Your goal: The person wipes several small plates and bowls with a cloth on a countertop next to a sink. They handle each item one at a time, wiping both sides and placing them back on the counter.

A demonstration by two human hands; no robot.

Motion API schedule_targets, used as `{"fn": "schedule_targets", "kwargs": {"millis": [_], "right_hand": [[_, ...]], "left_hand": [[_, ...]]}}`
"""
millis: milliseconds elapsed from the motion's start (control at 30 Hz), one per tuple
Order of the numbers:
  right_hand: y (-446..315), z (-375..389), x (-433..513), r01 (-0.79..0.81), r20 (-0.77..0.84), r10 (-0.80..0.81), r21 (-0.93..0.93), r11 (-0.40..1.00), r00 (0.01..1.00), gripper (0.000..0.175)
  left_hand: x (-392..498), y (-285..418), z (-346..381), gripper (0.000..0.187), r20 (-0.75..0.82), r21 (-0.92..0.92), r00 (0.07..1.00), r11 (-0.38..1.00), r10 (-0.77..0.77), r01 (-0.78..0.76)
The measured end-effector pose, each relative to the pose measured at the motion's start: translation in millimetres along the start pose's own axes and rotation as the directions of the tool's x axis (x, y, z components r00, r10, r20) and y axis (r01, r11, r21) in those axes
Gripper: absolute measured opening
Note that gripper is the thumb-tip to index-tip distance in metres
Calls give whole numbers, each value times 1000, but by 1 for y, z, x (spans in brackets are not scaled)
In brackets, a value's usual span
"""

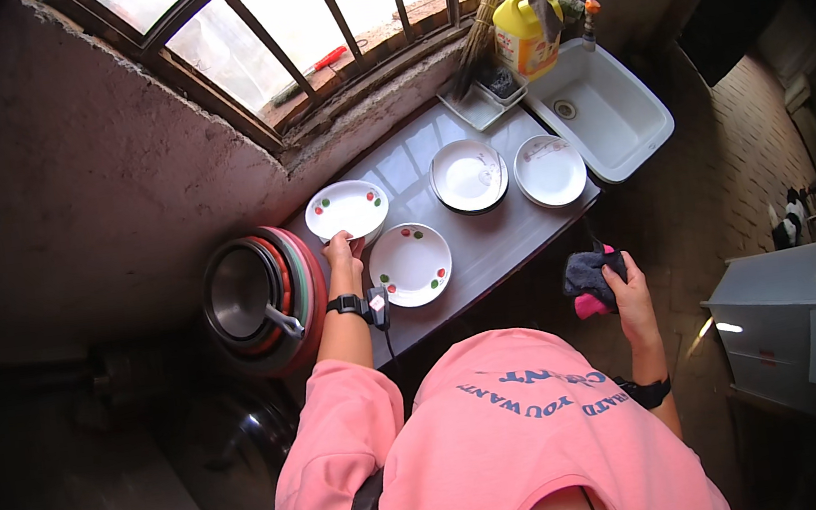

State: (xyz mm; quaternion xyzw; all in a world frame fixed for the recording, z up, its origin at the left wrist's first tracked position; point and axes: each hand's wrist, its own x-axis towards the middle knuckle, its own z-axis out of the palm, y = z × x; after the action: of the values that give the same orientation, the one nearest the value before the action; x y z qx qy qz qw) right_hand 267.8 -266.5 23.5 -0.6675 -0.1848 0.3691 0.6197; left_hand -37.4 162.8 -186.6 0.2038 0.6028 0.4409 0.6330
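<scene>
My left hand (345, 250) grips the near edge of a white oval dish (346, 207) with red and green fruit designs. The dish sits at the left end of the grey countertop, and part of its underside is hidden. Just to the right and nearer me is a round white plate (410, 264) with the same pattern. Held out over the floor, past the counter's front edge, my right hand (633, 296) clutches a dark grey and pink cloth (592, 278). Farther right are a stack of plates (469, 176) and a smaller stack of white dishes (550, 171).
Nested basins with a metal pan (240, 293) on top crowd the counter's left end. At the far right stands a white sink (606, 108). A yellow jug (526, 34), a straw brush (478, 39) and a shallow tray (474, 105) line the barred window. A plastic bin (770, 319) stands right.
</scene>
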Motion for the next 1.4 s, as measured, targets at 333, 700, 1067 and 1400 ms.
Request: {"fn": "schedule_targets", "kwargs": {"millis": [333, 700, 1067, 1400], "right_hand": [[-81, -1, 13, 52, 267, -146, 329, 943, 953, 29], [-74, -26, 23, 567, 293, -558, -712, 414, 777, 46], [-26, -66, 15, 549, 421, -452, -812, 199, 787, 16], [-13, -76, 18, 716, 752, -290, -326, 617, 592, 14]], "left_hand": [[-258, -12, 58, 23, 735, 165, 547, 888, -401, 430], [-380, -54, 102, 21, 787, 366, 421, 891, -451, 270], [-436, -91, 114, 39, 800, 382, 386, 886, -460, 263], [-445, -100, 116, 60, 819, 406, 364, 896, -444, 179]]}}
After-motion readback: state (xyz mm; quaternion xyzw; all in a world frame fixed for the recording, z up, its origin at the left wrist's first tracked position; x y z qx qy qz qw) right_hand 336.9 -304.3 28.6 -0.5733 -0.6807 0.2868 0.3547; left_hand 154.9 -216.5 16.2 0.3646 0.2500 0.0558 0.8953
